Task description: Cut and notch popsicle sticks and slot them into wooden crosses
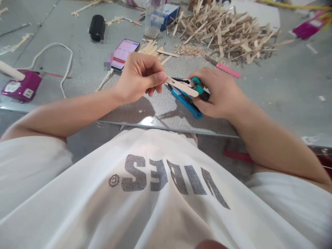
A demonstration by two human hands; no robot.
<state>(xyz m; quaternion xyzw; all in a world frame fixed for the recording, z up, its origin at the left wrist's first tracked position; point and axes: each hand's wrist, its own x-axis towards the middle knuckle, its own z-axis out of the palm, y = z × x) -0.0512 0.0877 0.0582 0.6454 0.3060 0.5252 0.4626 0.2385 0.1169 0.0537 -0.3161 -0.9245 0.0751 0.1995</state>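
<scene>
My left hand [145,76] pinches one end of a flat wooden stick [185,88] between thumb and fingers. The stick's rounded end points right, toward my right hand [219,91]. My right hand is closed on pliers with teal and black handles [203,92]; their jaws are beside the stick, and whether they touch it cannot be made out. Just below, a blue cutter [186,103] lies on the grey table [285,100]. Behind my hands is a small fan of wooden sticks [150,49].
A large heap of wood pieces [223,31] lies at the back right, with a pink-handled knife [228,70] before it. A phone [125,54] on a white cable [70,58], a black case [97,27], a clear cup [153,20] and a purple box [22,85] stand left and behind.
</scene>
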